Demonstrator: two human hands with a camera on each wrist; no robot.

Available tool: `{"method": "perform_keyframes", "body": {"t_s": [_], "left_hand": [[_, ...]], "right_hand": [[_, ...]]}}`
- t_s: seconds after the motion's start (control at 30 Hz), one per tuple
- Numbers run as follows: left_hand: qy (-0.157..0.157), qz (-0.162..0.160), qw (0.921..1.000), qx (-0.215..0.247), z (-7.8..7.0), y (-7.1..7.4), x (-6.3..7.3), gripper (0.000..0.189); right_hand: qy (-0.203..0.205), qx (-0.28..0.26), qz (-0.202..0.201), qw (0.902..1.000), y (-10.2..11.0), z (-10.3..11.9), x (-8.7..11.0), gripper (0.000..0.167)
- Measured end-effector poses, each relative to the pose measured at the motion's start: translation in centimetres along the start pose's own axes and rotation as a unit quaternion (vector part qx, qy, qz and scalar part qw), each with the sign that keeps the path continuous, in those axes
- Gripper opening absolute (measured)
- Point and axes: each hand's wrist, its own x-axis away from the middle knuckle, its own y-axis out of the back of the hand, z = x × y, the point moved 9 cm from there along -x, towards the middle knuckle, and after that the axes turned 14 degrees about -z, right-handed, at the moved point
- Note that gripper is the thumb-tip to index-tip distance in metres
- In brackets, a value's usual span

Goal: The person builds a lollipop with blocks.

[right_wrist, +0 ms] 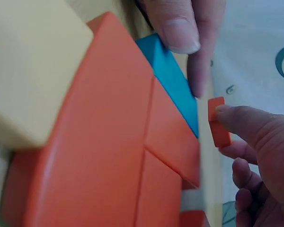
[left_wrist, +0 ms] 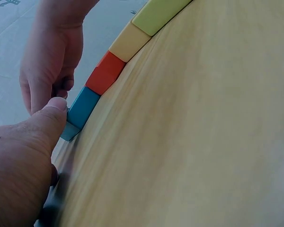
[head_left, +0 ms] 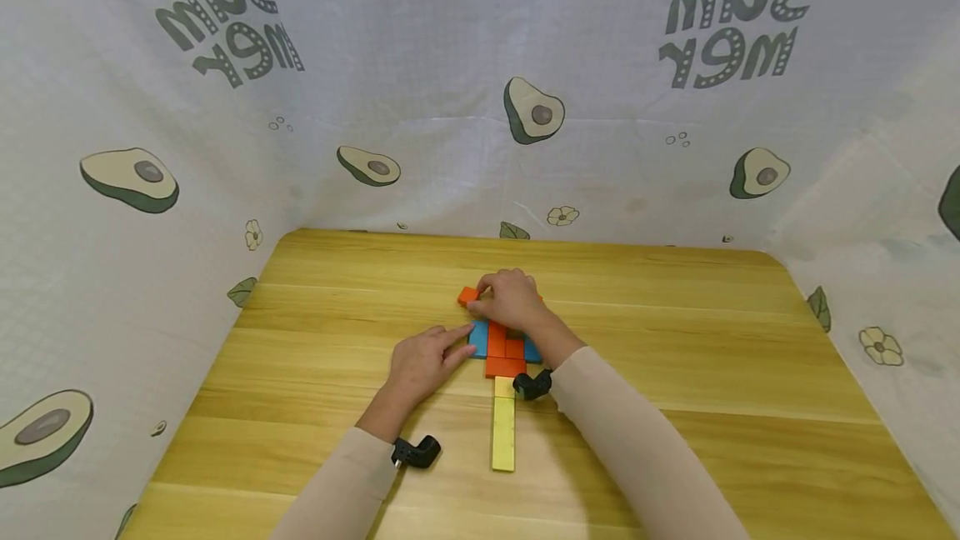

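My right hand [head_left: 512,300] pinches a small orange block [right_wrist: 219,122] between thumb and a fingertip, beyond the flat arrangement of blocks. In the head view that block shows at the hand's left side. My left hand [head_left: 423,363] touches the left edge of a blue block [head_left: 478,340] with thumb and index finger, both fairly straight. Orange blocks [head_left: 506,367] lie against the blue one, with another blue block [head_left: 532,351] on the right, partly under my right wrist. Toward me a pale yellow block [head_left: 504,387] and a long yellow-green block [head_left: 503,433] continue the line.
The wooden table [head_left: 337,298] carries the blocks. A white printed cloth [head_left: 450,65] hangs behind the table and at its sides. Each wrist bears a small black camera, the left one [head_left: 417,452] close above the table. A sliver of orange shows behind my right hand.
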Motion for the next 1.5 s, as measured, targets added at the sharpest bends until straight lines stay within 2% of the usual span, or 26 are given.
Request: {"method": "perform_keyframes", "body": {"t_s": [0.27, 0.53, 0.87, 1.1, 1.5], "left_hand": [[0.008, 0.013, 0.9999, 0.005, 0.1, -0.1, 0.1, 0.045], [0.017, 0.018, 0.9996, 0.011, 0.2, -0.1, 0.1, 0.045], [0.02, 0.016, 0.9996, 0.015, 0.3, -0.1, 0.1, 0.045], [0.018, 0.013, 0.9996, 0.018, 0.1, 0.0, 0.0, 0.045], [0.019, 0.013, 0.9996, 0.013, 0.1, -0.1, 0.0, 0.045]], "right_hand": [[0.0, -0.024, -0.008, 0.9997, 2.4, -1.6, 1.4, 0.038], [0.025, -0.032, -0.009, 0.9992, 4.0, -2.6, 3.1, 0.035], [0.016, -0.016, 0.035, 0.9991, 3.9, -3.8, 5.2, 0.033], [0.028, -0.021, 0.038, 0.9987, 3.7, -4.2, 5.8, 0.03], [0.012, -0.022, 0.039, 0.9989, 3.3, -5.1, 6.3, 0.032]]}}
